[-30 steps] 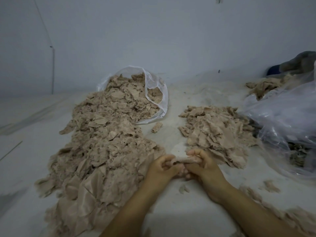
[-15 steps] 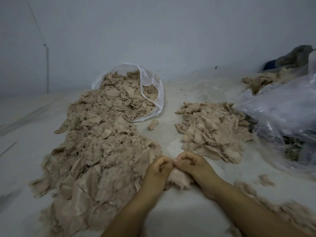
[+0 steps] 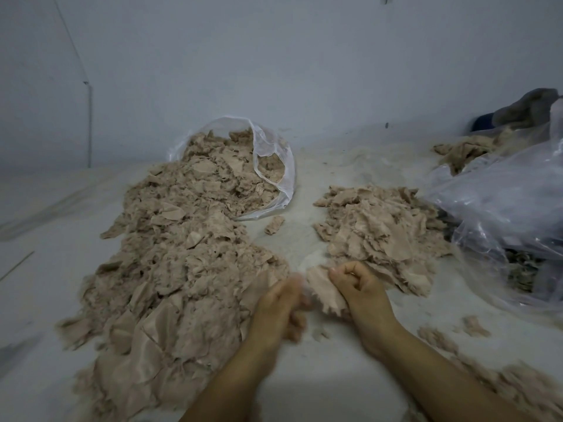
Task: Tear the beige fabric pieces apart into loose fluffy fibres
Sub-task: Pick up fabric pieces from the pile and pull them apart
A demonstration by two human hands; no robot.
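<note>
Between two heaps of beige fabric pieces [image 3: 189, 269] on a pale surface, the right hand [image 3: 355, 286] pinches a scrap [image 3: 324, 289]; the blurred left hand [image 3: 278, 303], fingers curled, meets its edge, grip unclear.

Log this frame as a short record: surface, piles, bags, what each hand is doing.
surface: pale floor
large pile: beige fabric pieces, left, spilling from the clear bag
small pile: beige pieces, right
second bag: crumpled plastic, far right
right hand: pinches a fabric piece
left hand: blurred, beside the piece; grip unclear
loose fibres: bottom right
</note>
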